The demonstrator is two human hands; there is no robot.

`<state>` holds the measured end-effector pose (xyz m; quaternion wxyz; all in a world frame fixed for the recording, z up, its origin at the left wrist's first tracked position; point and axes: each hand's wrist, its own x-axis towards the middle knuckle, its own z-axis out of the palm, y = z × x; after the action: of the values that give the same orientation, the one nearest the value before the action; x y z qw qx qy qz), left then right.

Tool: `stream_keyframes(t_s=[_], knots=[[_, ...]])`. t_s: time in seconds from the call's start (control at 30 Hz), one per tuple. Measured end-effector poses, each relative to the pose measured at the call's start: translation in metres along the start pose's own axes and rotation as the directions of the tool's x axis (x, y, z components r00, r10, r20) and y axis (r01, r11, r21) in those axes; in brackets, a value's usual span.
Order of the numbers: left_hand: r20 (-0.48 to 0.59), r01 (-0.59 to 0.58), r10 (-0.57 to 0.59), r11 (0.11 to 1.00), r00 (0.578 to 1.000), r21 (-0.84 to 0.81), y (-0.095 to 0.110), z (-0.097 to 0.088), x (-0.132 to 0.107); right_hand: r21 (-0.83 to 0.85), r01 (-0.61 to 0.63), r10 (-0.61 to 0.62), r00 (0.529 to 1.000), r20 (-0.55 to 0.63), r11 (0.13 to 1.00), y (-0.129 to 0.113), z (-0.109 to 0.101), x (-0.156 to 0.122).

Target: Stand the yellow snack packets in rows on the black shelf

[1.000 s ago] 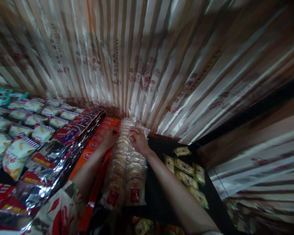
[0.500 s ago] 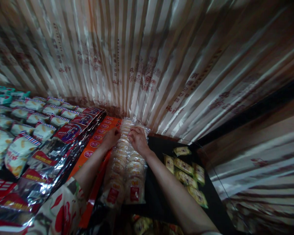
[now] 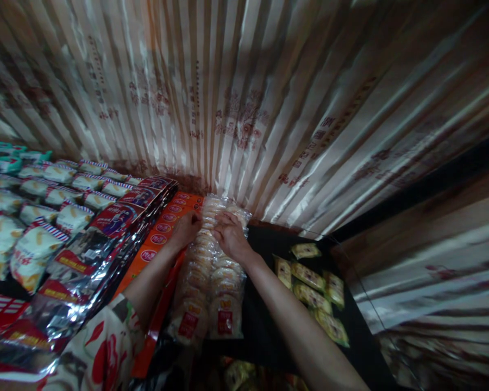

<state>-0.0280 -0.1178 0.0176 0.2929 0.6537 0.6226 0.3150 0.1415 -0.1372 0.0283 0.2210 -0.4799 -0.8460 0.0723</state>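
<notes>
Nearest, a patterned sleeve on the left arm, the right arm bare; both arms run fwd over the clear cracker packs, which lie in two rows on the dark surface, red labels at the near end, far end vs. the striped wall sheet; left hand and right hand sit palm-down side by side on the far end of the packs, fingers bent onto the film; can't tell if pinching or just pressing; change over the last sec is small: left hand has crept right, off the orange boxes and more onto the pack edge; right hand approx. where it was; packs haven't shifted; judged, they're being handled in place, not lifted; yellow packets lie right of the arms, foil bags left, untouched.
</notes>
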Motion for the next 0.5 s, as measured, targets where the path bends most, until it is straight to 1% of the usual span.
stream_keyframes(t_s=[0.13, 0.33, 0.5], knots=[[-0.005, -0.004, 0.004, 1.0, 1.0, 0.01, 0.0, 0.0, 0.0, -0.007, 0.044, -0.044, 0.998, 0.041, 0.999, 0.001, 0.0, 0.001], [-0.016, 0.011, -0.012, 0.999, 1.0, -0.049, -0.002, 0.002, 0.001, 0.083, 0.024, -0.027, 0.999, 0.045, 0.996, 0.01, 0.013, 0.005], [-0.023, 0.006, -0.009, 0.995, 1.0, -0.1, -0.006, 0.002, 0.0, 0.113, 0.067, -0.07, 0.997, 0.02, 0.991, 0.012, 0.015, 0.003]])
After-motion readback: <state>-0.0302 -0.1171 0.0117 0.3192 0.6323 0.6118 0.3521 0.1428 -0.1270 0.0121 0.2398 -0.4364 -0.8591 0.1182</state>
